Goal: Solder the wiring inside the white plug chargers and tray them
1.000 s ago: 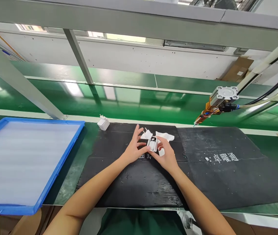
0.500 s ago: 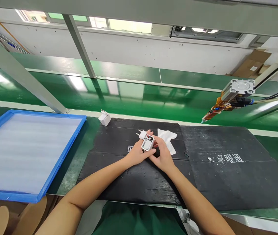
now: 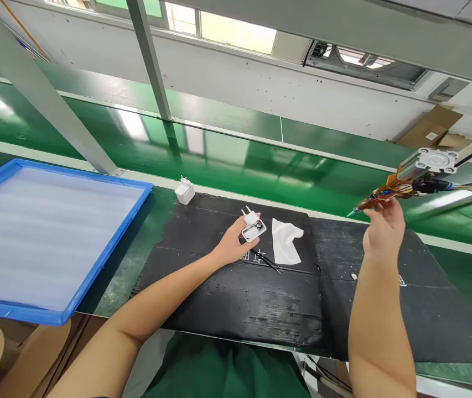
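While left hand grips open charger, right hand open at dispenser, blue tray foam-lined.

White printed characters stand on the black mat, but none can be read. One group lies just under the left hand, beside the tweezers, cut off by the fingers. Another lies behind the right forearm, only a fragment showing at its right edge (too small to make out). The cardboard box beyond the mat bears a white label, illegible.
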Available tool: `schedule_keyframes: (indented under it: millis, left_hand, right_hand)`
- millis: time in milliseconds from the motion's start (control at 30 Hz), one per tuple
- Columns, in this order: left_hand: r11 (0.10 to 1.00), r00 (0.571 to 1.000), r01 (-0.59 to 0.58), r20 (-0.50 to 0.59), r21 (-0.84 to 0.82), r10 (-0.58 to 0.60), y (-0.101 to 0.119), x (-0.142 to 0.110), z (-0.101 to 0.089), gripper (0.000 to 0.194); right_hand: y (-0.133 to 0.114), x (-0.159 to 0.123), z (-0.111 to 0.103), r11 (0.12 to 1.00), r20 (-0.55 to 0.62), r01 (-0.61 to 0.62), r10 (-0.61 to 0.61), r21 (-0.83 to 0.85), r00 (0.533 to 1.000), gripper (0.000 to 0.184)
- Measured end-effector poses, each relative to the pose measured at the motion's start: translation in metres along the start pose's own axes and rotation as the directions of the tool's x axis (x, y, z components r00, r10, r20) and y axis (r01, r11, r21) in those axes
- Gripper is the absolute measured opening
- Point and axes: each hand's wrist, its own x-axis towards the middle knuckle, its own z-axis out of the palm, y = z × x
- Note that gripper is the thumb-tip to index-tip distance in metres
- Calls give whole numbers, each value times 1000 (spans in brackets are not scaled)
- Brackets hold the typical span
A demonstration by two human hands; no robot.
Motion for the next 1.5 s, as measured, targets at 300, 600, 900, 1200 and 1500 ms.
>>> schedule_keyframes:
  millis: [300, 600, 900, 1200, 1500]
  left_hand:
    - [976, 977, 207, -58, 68, -203, -10, 7, -5, 55]
    - [962, 970, 228, -117, 152, -211, -7, 11, -12, 44]
    - [977, 981, 129, -165, 169, -101, 3, 8, -10, 39]
    - [983, 986, 97, -150, 155, -74, 7, 5, -8, 39]
    - [983, 986, 116, -138, 141, -96, 6, 6, -9, 39]
  right_hand:
    - [-53, -32, 71, 998, 208, -25, 12, 57, 978, 46]
    - [-131, -85, 127, 939, 552, 24, -222, 343, 804, 53]
    - [-136, -105, 138, 868, 405, 13, -245, 496, 881, 46]
    - [-139, -103, 139, 846, 401, 20, -274, 533, 874, 38]
    - [-136, -105, 136, 884, 416, 20, -241, 468, 877, 48]
